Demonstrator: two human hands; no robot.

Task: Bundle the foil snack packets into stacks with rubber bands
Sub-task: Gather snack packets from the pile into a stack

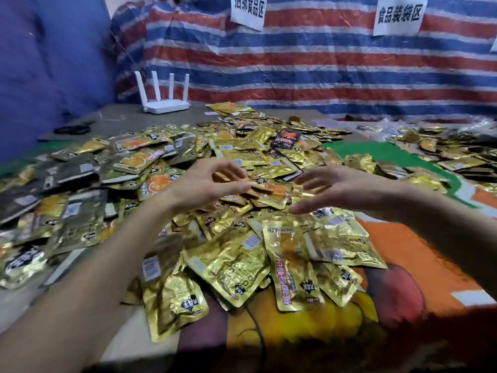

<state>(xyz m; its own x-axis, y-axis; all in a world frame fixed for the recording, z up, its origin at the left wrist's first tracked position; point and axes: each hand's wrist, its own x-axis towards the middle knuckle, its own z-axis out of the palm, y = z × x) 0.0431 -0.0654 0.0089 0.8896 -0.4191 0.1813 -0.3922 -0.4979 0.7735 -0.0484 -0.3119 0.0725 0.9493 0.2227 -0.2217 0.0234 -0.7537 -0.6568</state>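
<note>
Nearest, a printed cloth (419, 254) in orange, yellow and purple covers the table; gold foil packets (231, 265) lie on it in a loose heap that runs far across the top and to the left edge; one front packet (289, 267) carries a red band of white Chinese characters, too blurred to read; others show small white barcode labels and a black badge. Over the middle of the heap the left hand (204, 184) curls finger and thumb round a small stack (258, 185) of packets, pinching it; the right hand (336, 188) is just beside it, fingers straight and spread, holding nothing; both are motion-blurred. Further on, a black packet (289, 138) with a red character lies on top of the gold ones; a green patch of cloth parts this heap from a second heap (441, 149) at the right. Beyond, bare grey tabletop (129, 122) bears a white router (166, 105) with four aerials. A red, white and blue striped tarp (309, 68) hangs behind, a blue sheet (40, 63) at the left; two paper signs are fixed to the tarp, the left sign (248, 10) reading 捆绑食品区, its top cut off, the right sign (399, 14) reading 食品装袋区.
</note>
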